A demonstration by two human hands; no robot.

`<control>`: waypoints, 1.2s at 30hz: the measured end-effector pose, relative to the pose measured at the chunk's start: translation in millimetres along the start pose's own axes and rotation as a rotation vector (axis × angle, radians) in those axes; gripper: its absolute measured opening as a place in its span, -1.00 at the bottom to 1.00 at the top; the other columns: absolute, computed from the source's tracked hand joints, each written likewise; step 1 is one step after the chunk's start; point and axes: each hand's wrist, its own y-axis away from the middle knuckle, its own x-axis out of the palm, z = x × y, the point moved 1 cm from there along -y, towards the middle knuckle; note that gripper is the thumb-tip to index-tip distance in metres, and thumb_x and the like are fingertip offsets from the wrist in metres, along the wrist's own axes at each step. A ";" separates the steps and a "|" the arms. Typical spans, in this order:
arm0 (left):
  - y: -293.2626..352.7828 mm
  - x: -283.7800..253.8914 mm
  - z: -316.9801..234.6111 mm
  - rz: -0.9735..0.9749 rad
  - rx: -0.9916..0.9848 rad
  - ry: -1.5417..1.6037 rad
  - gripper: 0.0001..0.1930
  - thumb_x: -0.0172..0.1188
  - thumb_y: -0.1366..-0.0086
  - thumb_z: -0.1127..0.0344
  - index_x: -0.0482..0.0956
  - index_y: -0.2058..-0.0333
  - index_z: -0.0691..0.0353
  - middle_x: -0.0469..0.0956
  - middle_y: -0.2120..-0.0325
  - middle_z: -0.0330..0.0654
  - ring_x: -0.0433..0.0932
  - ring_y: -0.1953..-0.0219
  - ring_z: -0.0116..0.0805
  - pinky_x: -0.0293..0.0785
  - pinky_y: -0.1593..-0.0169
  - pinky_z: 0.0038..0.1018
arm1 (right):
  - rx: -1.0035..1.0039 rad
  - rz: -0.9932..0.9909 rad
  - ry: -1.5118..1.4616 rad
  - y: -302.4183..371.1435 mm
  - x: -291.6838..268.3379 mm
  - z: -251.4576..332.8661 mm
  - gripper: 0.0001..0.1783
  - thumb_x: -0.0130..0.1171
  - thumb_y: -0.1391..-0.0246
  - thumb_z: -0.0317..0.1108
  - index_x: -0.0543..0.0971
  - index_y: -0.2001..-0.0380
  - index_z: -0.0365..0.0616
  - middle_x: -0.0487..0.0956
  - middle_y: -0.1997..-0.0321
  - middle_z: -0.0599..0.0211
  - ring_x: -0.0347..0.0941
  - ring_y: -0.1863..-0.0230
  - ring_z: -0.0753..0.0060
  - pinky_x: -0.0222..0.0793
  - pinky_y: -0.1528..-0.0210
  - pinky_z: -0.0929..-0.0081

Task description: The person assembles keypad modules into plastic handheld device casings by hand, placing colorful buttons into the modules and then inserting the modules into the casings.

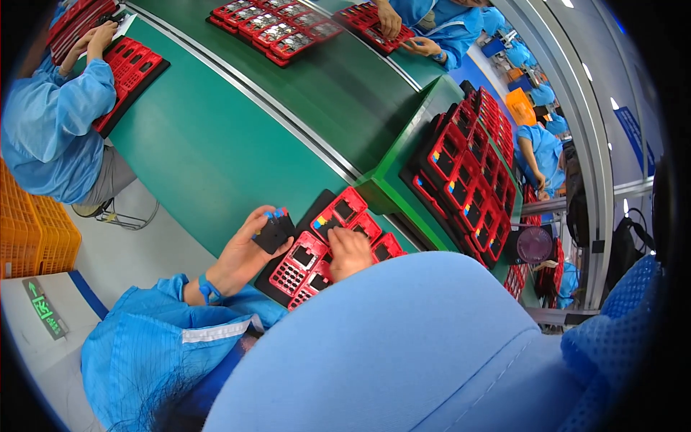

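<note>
My left hand (243, 252) is closed around flat black pieces with blue tabs (274, 232), lifted over the bench edge. They look like thin square parts, perhaps a small stack. Below and to the right, a black tray (272, 279) carries several red phone housings (305, 253), some with keypad holes and dark square windows. My right hand (350, 253) rests over the middle of these housings, fingers bent down and close together. Whatever lies under its fingertips is hidden. Beside them, a blue and yellow tab (321, 222) shows on a housing. A cap brim covers the tray's near side.
A green stand (389, 169) on the right bears tilted stacked trays of red housings (461, 173). Beyond the metal rail runs a green belt (302, 93) with another loaded tray (277, 29). Co-workers sit at left and far side. Orange crates (39, 216) stand left.
</note>
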 end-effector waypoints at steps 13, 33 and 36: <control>3.8 2.4 5.8 0.021 -0.012 -0.027 -0.73 0.09 -0.48 0.32 0.40 -0.10 0.14 0.46 -0.05 -0.08 0.49 -0.12 -0.19 0.55 -0.22 -0.09 | 0.167 0.116 0.004 -41.8 -10.4 8.7 -0.79 0.22 0.06 -0.52 0.63 0.27 -0.22 0.60 0.23 0.15 0.54 0.13 0.05 0.48 0.02 0.15; -4.7 2.9 20.0 0.028 0.079 -0.035 -0.76 0.00 -0.46 0.30 0.46 -0.01 0.21 0.51 -0.05 -0.11 0.52 -0.10 -0.17 0.42 -0.25 -0.25 | 0.118 -0.137 -0.114 -51.3 -28.5 107.6 -0.58 0.45 0.08 -0.37 0.64 0.10 -0.23 0.60 0.13 0.21 0.57 0.10 0.20 0.51 0.12 0.30; -3.3 7.6 23.5 -0.014 0.071 -0.044 -0.75 0.00 -0.46 0.28 0.45 -0.02 0.22 0.52 -0.03 -0.10 0.52 -0.10 -0.15 0.48 -0.19 -0.23 | 0.080 -0.093 -0.083 -41.1 -35.4 109.9 -0.61 0.45 0.07 -0.35 0.65 0.13 -0.20 0.63 0.13 0.21 0.58 0.15 0.16 0.50 0.12 0.22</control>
